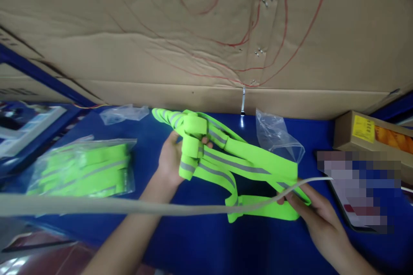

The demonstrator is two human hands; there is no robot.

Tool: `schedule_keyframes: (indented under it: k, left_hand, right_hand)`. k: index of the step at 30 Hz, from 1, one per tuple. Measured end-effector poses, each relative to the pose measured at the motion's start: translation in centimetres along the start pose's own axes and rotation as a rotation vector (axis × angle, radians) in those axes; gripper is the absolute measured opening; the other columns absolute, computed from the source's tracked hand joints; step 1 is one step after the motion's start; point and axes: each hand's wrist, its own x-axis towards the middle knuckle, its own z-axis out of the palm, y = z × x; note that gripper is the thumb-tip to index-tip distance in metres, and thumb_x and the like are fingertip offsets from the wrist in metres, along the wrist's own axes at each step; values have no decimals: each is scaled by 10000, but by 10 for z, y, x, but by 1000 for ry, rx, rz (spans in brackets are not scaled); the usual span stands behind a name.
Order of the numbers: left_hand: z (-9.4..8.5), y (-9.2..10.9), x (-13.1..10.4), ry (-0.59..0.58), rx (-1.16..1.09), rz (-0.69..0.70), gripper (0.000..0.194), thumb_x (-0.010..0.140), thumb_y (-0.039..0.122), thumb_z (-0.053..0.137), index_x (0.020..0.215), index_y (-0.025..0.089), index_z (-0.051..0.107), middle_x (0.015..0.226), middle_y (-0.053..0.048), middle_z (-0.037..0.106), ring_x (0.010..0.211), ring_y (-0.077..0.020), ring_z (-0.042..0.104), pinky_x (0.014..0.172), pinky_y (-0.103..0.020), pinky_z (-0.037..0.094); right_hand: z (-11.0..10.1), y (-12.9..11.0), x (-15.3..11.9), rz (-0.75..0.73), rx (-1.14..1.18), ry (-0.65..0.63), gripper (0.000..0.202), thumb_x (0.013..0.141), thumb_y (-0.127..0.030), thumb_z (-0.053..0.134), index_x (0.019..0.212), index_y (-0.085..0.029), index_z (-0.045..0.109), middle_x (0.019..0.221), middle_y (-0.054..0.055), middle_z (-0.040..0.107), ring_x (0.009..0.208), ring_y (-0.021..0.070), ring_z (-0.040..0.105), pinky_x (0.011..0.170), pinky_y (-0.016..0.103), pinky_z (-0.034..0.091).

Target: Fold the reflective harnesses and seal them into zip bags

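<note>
A neon-yellow reflective harness [238, 161], made of elastic straps with grey stripes, is stretched between my two hands above the blue table. My left hand [171, 157] is closed round its bunched and folded end, with some fingertips showing behind the straps. The other end is pinched by my right hand [319, 210], thumb and fingers on the wide band. One loose strap loop sags below, between the hands. A pale cord [193, 209] crosses in front of the harness and partly hides it.
At left, a clear bag [80, 167] holds folded neon straps. Empty plastic bags [279, 135] lie along the back of the blue table [193, 245]. To the right are a pixelated phone-like device [355, 197] and an open cardboard box [345, 135]. A large cardboard sheet [161, 60] stands behind.
</note>
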Motion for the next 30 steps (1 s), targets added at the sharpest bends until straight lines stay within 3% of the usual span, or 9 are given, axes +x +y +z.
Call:
schedule_keyframes:
  k: [5, 9, 11, 13, 17, 19, 21, 24, 30]
  left_hand:
    - [-11, 8, 8, -31, 178, -138, 491, 926, 470, 417, 1088, 96, 692, 938, -181, 758, 815, -320, 734, 754, -498, 603]
    - [-11, 0, 14, -23, 343, -60, 601, 919, 627, 434, 1117, 114, 677, 981, -186, 745, 933, -337, 725, 835, -490, 586]
    - [-10, -3, 15, 26, 440, 61, 605, 899, 665, 480, 1131, 137, 661, 1029, -169, 724, 1018, -331, 698, 884, -480, 570]
    - [-9, -6, 13, 114, 551, 231, 539, 879, 602, 583, 1182, 157, 622, 1156, -155, 672, 1114, -313, 648, 943, -458, 541]
    - [0, -25, -1, 318, 755, 654, 552, 846, 394, 698, 1332, 251, 479, 1480, -118, 401, 1332, -285, 446, 1080, -445, 423]
    - [6, -42, -10, 297, 923, 794, 497, 831, 356, 719, 1283, 265, 534, 1479, -103, 379, 1351, -295, 405, 1116, -463, 373]
    - [11, -59, -15, 238, 1277, 885, 475, 832, 370, 725, 1268, 248, 579, 1428, -125, 432, 1318, -332, 434, 1098, -509, 367]
    - [9, -71, -10, 231, 1766, 892, 609, 854, 430, 710, 1396, 240, 508, 1448, -170, 455, 1284, -394, 472, 1032, -550, 389]
    - [-8, -50, 11, 355, 1658, 771, 592, 853, 384, 718, 1399, 273, 518, 1455, -161, 476, 1244, -416, 541, 1036, -576, 397]
  right_hand:
    - [-12, 27, 3, -41, 142, 182, 282, 865, -518, 713, 999, -270, 716, 846, 50, 757, 813, 287, 736, 757, 375, 605]
    - [-15, 20, 7, 1, 371, 343, 364, 747, -439, 849, 1050, -300, 705, 955, 5, 761, 806, 228, 757, 717, 284, 626]
    - [-13, 13, 9, 8, 410, 332, 330, 743, -420, 856, 1012, -291, 714, 919, 0, 746, 755, 200, 739, 674, 253, 618]
    - [-12, 9, 10, 19, 387, 289, 298, 778, -431, 825, 1010, -279, 714, 820, 5, 726, 722, 201, 718, 627, 250, 603]
    - [-9, 15, 10, 72, 279, 185, 326, 835, -453, 772, 1085, -261, 692, 835, 27, 731, 784, 238, 727, 655, 287, 598]
    - [-9, 18, 8, 70, 212, 139, 327, 847, -459, 759, 1097, -260, 691, 871, 32, 737, 822, 250, 732, 713, 308, 596]
    - [-8, 17, 7, 23, 129, 119, 289, 863, -473, 733, 1064, -268, 701, 857, 26, 737, 799, 244, 724, 730, 321, 584]
    - [-8, 10, 6, -68, -3, 122, 230, 901, -487, 663, 993, -280, 706, 718, 9, 697, 663, 225, 666, 635, 330, 549]
    - [-7, 9, 7, -78, -70, 123, 228, 897, -463, 638, 1004, -267, 682, 651, -2, 675, 583, 215, 626, 514, 310, 471]
